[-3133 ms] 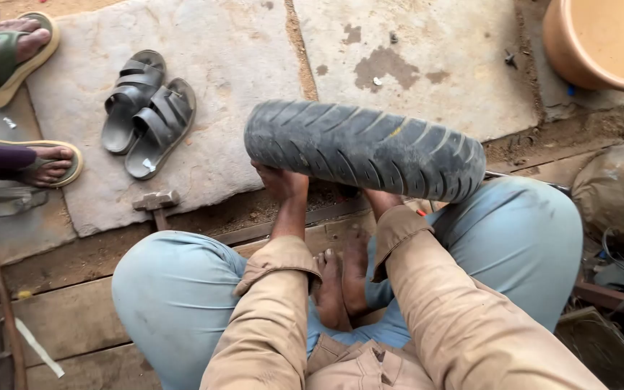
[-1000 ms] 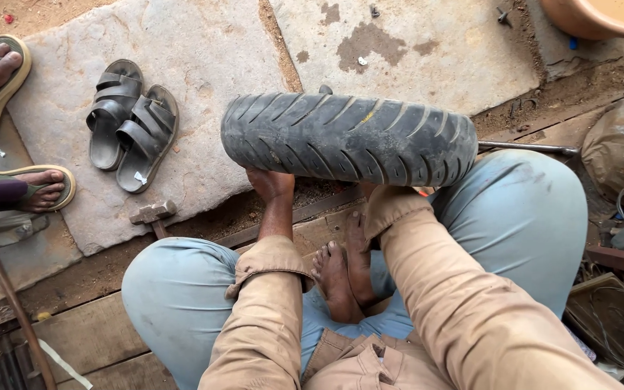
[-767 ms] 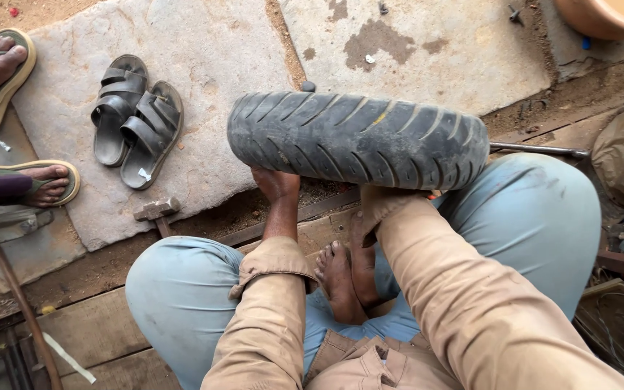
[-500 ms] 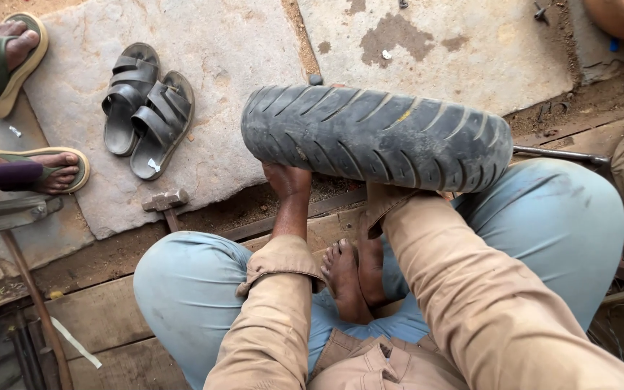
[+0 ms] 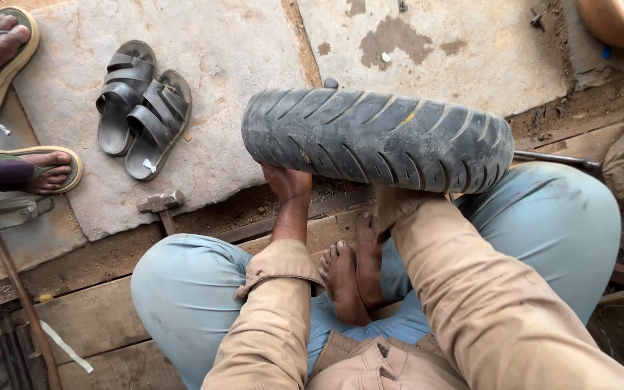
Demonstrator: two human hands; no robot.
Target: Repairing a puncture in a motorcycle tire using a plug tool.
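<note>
Tyre (image 5: 377, 137) upright on edge, centre frame, above crossed bare feet. Left hand (image 5: 288, 184) grips lower tread; right hand hidden behind tyre, grip unclear. Brace with knees, turn evenly.

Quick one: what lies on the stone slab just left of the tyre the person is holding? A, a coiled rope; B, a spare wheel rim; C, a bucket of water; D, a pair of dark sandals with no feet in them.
D: a pair of dark strapped sandals lies empty on the stone slab, left of the tyre.
</note>
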